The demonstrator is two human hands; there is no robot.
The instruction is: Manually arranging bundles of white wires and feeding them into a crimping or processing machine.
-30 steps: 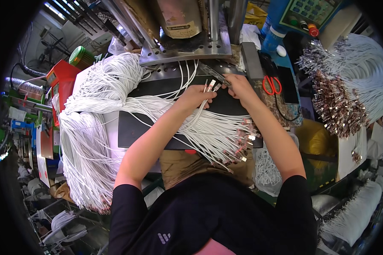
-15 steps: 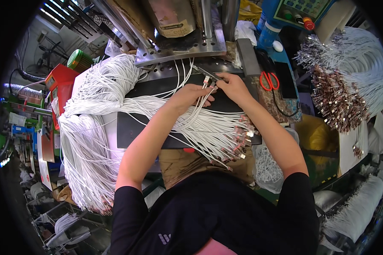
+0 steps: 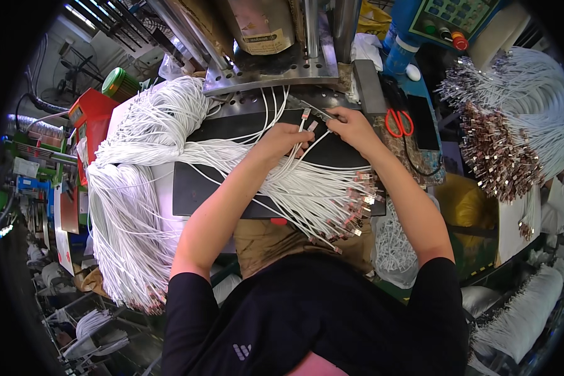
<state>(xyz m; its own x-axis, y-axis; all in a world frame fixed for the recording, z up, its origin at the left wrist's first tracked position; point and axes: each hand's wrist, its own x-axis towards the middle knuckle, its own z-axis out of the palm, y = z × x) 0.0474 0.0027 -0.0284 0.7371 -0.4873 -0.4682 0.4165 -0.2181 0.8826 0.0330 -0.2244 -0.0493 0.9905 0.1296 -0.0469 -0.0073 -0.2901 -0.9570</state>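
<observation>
Your left grip (image 3: 284,139) is clamped on several thin white cables with small metal plugs (image 3: 304,120), whose ends point away from you above a flat black board (image 3: 197,194). Your right grip (image 3: 352,128) has its fingertips at the near end of a narrow grey metal strip (image 3: 311,108), just beside another white cable; you cannot tell which they pinch. Nearer your body, a fanned bundle of white cables (image 3: 307,193) lies across the board. Red-handled scissors (image 3: 400,123) rest to your right.
</observation>
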